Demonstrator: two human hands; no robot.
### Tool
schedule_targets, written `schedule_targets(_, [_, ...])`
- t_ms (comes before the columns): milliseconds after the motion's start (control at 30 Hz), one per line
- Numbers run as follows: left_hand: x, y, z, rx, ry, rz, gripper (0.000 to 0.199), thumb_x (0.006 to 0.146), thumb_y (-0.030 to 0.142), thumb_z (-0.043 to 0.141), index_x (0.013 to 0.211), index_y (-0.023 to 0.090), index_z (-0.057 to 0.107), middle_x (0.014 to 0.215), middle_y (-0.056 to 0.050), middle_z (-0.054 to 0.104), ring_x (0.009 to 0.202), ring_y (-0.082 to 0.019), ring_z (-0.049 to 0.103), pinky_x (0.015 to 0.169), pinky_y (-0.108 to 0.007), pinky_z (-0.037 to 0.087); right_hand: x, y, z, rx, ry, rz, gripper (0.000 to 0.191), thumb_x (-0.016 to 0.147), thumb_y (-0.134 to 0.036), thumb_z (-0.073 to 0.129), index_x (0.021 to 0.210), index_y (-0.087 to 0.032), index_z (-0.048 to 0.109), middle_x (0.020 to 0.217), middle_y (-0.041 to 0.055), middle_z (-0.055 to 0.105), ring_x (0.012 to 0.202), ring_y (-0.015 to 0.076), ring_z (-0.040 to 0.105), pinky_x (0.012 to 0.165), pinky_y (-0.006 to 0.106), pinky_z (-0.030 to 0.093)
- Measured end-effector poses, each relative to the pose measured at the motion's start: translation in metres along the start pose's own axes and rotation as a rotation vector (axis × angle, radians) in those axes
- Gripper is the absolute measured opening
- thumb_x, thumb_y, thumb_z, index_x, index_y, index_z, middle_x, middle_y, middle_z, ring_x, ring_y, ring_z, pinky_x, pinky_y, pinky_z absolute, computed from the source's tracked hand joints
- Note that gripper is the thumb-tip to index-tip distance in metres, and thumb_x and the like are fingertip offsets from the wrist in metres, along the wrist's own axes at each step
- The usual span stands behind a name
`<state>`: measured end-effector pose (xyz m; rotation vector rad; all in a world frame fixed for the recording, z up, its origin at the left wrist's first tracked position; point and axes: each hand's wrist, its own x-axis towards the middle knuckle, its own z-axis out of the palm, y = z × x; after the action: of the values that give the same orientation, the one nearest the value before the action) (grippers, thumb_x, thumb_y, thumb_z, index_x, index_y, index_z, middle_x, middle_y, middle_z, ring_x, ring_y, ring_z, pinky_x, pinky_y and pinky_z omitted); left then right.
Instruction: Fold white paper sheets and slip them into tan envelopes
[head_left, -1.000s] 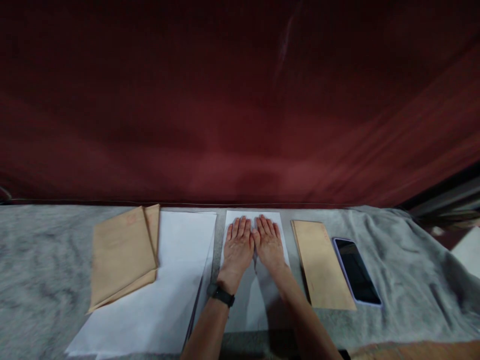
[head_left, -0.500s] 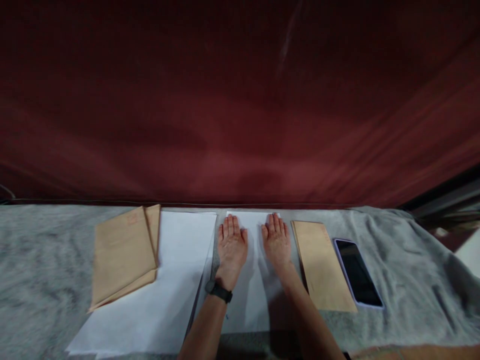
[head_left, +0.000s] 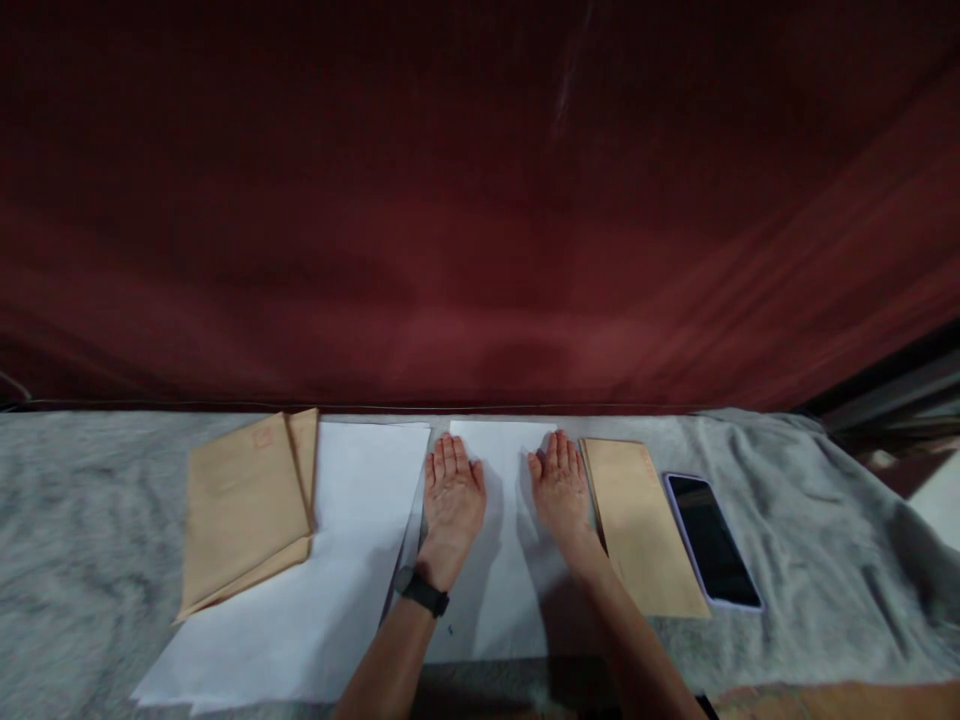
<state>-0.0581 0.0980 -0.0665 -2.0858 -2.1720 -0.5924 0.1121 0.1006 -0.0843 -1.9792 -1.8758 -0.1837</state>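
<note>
A white sheet of paper (head_left: 501, 560) lies lengthwise in front of me. My left hand (head_left: 454, 495), with a dark watch (head_left: 422, 590) on its wrist, rests palm down along the sheet's left edge, its fingers stretched out. Along the right edge my right hand (head_left: 561, 490) lies just as flat, fingers extended and thumb apart. Neither hand grips anything. Close to the right hand are brown envelopes (head_left: 645, 530), one lying on another. Left of the left hand spreads a stack of larger white paper (head_left: 352, 510), partly covered by more brown envelopes (head_left: 244, 500).
Beyond the envelopes on the right lies a phone (head_left: 712, 540) in a pale purple case, screen dark. Everything rests on a grey cloth (head_left: 82, 530), which is rumpled at the right. A dark red upright surface (head_left: 480, 250) borders the far edge.
My hands have moved apart, the left one toward the left edge of the sheet and the right one slightly to the right. The papers, envelopes and phone stay in place.
</note>
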Motion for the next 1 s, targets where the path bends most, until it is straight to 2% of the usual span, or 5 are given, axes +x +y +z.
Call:
schedule_targets(133, [-0.007, 0.006, -0.005, -0.013, -0.055, 0.062, 0.058, 0.103, 0.031, 0.032, 0.149, -0.003, 0.043, 0.156, -0.026, 0.043, 0.150, -0.033, 0.036, 0.123, -0.050, 0.032, -0.007, -0.010, -0.009, 0.052, -0.035, -0.045, 0.061, 0.108, -0.038, 0.026, 0.154, 0.001, 0.037, 0.161, 0.0244, 0.035, 0.152, 0.0314, 0.032, 0.120, 0.050, 0.033])
schedule_targets(300, [-0.029, 0.019, -0.004, -0.020, -0.136, 0.260, 0.058, 0.098, 0.017, 0.030, 0.155, 0.009, 0.037, 0.161, -0.016, 0.039, 0.154, -0.026, 0.027, 0.125, -0.049, 0.028, -0.025, -0.030, -0.015, 0.181, -0.072, -0.187, 0.057, 0.109, -0.036, 0.026, 0.153, -0.005, 0.042, 0.161, 0.0181, 0.039, 0.153, 0.0252, 0.031, 0.123, 0.046, 0.033])
schedule_targets(400, [-0.040, 0.019, -0.002, 0.008, -0.166, 0.306, 0.063, 0.094, 0.011, 0.031, 0.157, 0.011, 0.035, 0.161, -0.016, 0.039, 0.154, -0.026, 0.025, 0.125, -0.052, 0.027, -0.034, -0.034, -0.016, 0.185, -0.092, -0.227, 0.053, 0.108, -0.033, 0.028, 0.151, -0.008, 0.046, 0.159, 0.0161, 0.043, 0.152, 0.0247, 0.033, 0.123, 0.046, 0.032])
schedule_targets(733, [-0.043, 0.005, -0.004, 0.022, -0.128, 0.291, 0.056, 0.100, 0.021, 0.031, 0.152, 0.002, 0.041, 0.161, -0.020, 0.037, 0.154, -0.027, 0.027, 0.126, -0.048, 0.025, -0.043, -0.016, -0.025, 0.122, -0.150, -0.249, 0.058, 0.108, -0.040, 0.034, 0.156, -0.009, 0.038, 0.162, 0.0138, 0.038, 0.152, 0.0267, 0.032, 0.124, 0.046, 0.029])
schedule_targets(1000, [-0.046, -0.007, -0.010, 0.045, -0.101, 0.222, 0.059, 0.103, 0.032, 0.032, 0.153, 0.002, 0.039, 0.162, -0.020, 0.034, 0.153, -0.029, 0.030, 0.126, -0.049, 0.025, -0.050, -0.006, -0.028, 0.043, -0.138, -0.198, 0.061, 0.107, -0.043, 0.034, 0.157, -0.007, 0.034, 0.162, 0.0160, 0.038, 0.152, 0.0278, 0.033, 0.123, 0.045, 0.027])
